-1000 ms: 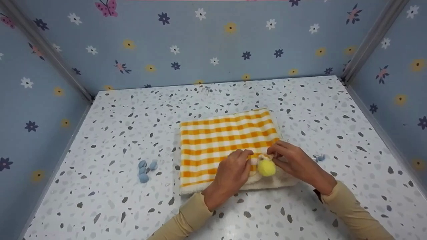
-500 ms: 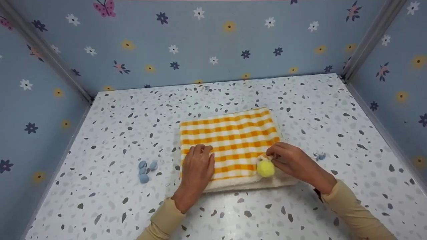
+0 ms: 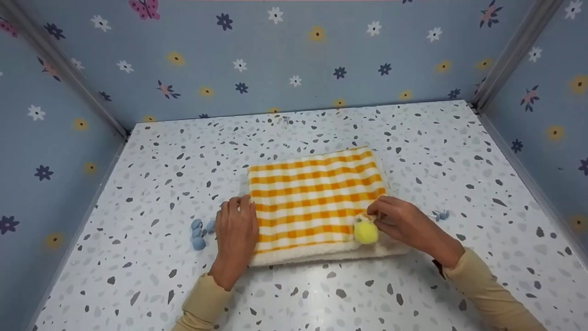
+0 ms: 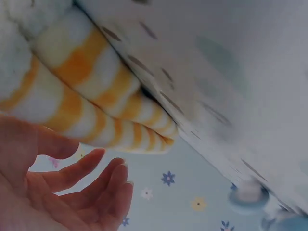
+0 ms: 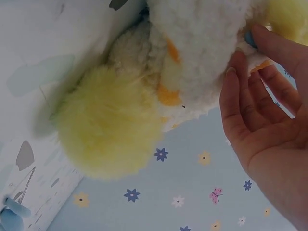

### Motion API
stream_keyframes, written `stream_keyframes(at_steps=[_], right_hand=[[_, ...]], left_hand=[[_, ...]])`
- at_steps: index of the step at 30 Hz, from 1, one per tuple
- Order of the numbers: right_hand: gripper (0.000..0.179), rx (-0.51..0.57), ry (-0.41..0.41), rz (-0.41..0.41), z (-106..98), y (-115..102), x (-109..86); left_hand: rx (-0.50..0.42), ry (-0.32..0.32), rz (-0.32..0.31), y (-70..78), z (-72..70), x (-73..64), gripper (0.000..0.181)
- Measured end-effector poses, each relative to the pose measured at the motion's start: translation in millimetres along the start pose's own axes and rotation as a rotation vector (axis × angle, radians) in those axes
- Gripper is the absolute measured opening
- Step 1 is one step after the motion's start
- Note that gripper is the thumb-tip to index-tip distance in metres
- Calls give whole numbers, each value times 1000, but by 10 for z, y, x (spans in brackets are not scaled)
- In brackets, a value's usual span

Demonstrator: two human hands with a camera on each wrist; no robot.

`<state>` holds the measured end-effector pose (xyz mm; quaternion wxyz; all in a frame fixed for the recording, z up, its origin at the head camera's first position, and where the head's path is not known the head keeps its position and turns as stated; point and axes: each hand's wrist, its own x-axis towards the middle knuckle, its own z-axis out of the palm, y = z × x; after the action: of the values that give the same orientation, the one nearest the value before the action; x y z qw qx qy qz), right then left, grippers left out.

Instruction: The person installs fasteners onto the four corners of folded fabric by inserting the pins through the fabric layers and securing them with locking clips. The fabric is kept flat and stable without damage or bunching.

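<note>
A folded yellow-and-white checked cloth [image 3: 312, 193] with fleecy cream lining lies on the table. My right hand [image 3: 402, 220] pinches the cloth's near right part, beside a yellow pom-pom [image 3: 366, 232]. In the right wrist view, a small blue piece [image 5: 250, 39] shows at the thumb tip, partly hidden by the fingers. That view has a large fluffy pom-pom [image 5: 110, 127] in front and another yellow pom-pom [image 5: 291, 17] behind the thumb. My left hand [image 3: 236, 230] is at the cloth's left edge, its fingers loosely bent and holding nothing in the left wrist view.
Several small blue rounded pieces [image 3: 197, 234] lie left of the left hand. More blue pieces [image 3: 442, 214] lie beyond the right wrist; the right wrist view shows a thin needle-like line by them. Flowered panels [image 3: 294, 50] wall the speckled table [image 3: 330, 299] at the back and sides.
My left hand has slid leftward, from beside the pom-pom across the cloth to its left edge. The right hand keeps its pinch in the same place.
</note>
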<state>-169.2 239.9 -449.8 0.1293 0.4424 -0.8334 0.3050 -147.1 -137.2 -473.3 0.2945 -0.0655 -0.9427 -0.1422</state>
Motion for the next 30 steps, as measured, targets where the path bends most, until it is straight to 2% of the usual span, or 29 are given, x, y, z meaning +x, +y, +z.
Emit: stream_keyframes(at_steps=[5,8,13,18,21,23,26,30], right_hand=[[35,2,-1,-13,6,-2,12],[35,2,-11,-5,11,-7,11],[37,-2,-27,15,13,-19,-3],[38,-16,-19,10,6,-30,-11],[38,-18,-15,6,4,-28,-6],[37,-12,-19,10,4,-24,-5],[37,-3,-22,13,4,-22,-5],[36,3,-23,6,9,-17,-3]], left_hand=[[53,-52,-89,-132,-61,-48,22],[85,-122,-133,-177,-91,-54,27],[141,-274,-202,-231,-124,-65,37],[167,-354,-195,-279,-128,-101,40],[171,-399,-183,-281,-146,-105,34],[161,-413,-181,-281,-159,-105,28],[128,-388,-173,-284,-171,-120,20],[102,-395,-189,-281,-176,-128,21]])
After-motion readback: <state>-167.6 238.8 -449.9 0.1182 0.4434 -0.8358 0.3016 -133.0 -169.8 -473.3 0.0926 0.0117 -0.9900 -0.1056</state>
